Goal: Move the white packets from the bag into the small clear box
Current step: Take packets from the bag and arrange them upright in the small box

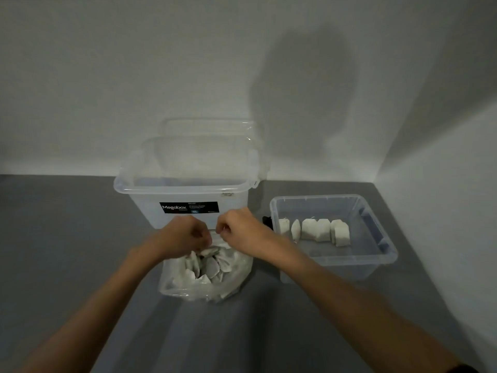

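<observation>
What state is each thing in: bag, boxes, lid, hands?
Bag, open, full of white packets.
Small clear box, uncovered, packets standing in a row inside.
Large clear box, open.
Lid, off, upright behind the large box.
Left hand, fingers curled over the bag mouth.
Right hand, fingers curled; grip unclear.

A plain pale back wall is rising behind a flat grey surface and is meeting a side wall at the right, the 2 forming 1 corner. Dim, uneven light is falling across the room: both walls are showing brighter low down, near the surface, and are greying toward the top. A large soft shadow is lying on the back wall, right of centre.
</observation>
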`<control>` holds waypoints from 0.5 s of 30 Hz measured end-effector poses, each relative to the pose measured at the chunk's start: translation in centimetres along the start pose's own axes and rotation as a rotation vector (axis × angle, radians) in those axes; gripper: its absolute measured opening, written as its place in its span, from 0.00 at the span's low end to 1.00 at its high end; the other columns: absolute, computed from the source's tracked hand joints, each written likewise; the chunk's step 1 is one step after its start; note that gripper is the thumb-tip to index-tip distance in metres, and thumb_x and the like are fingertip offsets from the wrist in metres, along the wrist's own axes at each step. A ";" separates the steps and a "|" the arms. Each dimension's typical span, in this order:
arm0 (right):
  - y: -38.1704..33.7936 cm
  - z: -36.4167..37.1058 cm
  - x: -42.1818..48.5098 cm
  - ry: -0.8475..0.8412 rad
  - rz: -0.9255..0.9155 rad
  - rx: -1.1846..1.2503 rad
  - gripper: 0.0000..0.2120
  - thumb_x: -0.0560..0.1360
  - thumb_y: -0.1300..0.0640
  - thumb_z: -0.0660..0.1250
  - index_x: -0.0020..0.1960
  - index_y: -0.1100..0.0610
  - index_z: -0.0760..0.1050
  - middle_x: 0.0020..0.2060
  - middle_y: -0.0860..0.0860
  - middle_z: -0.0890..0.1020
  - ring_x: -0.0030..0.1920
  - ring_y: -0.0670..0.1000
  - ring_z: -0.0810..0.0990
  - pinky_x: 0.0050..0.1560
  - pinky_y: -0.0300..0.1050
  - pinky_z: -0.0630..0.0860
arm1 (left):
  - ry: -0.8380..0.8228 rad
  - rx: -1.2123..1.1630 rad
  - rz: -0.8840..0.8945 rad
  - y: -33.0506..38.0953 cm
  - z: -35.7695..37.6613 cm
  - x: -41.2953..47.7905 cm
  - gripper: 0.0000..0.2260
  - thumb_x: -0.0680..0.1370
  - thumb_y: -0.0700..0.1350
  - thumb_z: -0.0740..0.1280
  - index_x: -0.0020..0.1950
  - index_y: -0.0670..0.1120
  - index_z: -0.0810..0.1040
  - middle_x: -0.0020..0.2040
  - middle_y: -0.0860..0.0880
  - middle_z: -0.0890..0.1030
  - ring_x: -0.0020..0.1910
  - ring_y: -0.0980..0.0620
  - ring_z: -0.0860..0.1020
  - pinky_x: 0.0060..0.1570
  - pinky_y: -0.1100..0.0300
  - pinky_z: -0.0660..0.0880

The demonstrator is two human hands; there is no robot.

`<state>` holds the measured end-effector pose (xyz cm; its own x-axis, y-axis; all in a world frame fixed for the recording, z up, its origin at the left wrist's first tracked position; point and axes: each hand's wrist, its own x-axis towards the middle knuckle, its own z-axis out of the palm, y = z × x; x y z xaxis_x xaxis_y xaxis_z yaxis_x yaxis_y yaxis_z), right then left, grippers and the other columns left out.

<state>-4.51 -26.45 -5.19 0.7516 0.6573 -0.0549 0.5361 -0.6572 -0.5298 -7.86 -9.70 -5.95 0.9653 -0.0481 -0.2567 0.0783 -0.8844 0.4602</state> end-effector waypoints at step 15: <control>-1.7 8.2 1.0 -0.128 0.342 -0.091 0.11 0.76 0.61 0.64 0.58 0.59 0.76 0.54 0.57 0.80 0.48 0.55 0.77 0.46 0.46 0.71 | 0.059 0.116 0.039 -4.4 4.0 0.4 0.11 0.76 0.34 0.62 0.53 0.45 0.82 0.49 0.47 0.83 0.46 0.52 0.80 0.48 0.62 0.75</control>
<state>-7.80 -21.65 -11.33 0.8424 0.4308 -0.3238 0.2986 -0.8733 -0.3851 -8.86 -7.64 -11.47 0.9802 -0.0595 -0.1886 0.0141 -0.9301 0.3670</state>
